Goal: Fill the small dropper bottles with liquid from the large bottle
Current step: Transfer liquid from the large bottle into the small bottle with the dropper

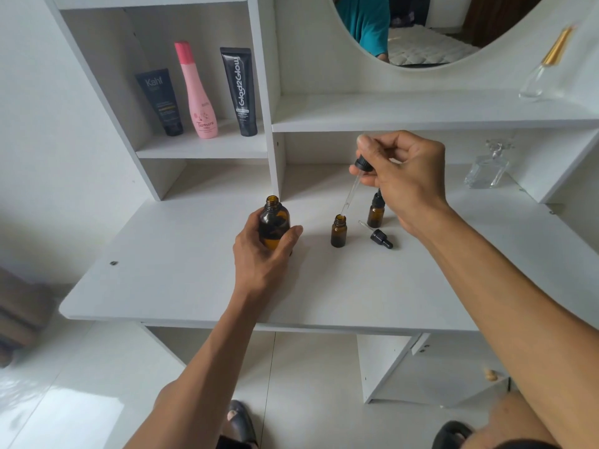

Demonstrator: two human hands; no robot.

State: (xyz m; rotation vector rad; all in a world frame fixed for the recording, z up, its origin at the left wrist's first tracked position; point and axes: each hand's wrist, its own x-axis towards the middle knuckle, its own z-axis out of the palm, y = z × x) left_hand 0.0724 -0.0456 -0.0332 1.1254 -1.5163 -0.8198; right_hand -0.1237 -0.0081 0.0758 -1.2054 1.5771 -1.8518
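Near the table's [194, 286] back edge, the left hand [259, 247] gripped the large bottle [274, 222], steadying it; the right hand [402, 176] pinched a dropper [351, 189], tip at the open small bottle's [338, 233] mouth.

View, single: head-worn wide-angle camera, set above and in front of the white laminate surface [181, 286], facing forward and steeply down. Range: close, both forearms running in from the bottom edge. Field: white shelf unit [201, 147] above, glossy white floor [64, 400] below. Straight edges bow near the frame edges.
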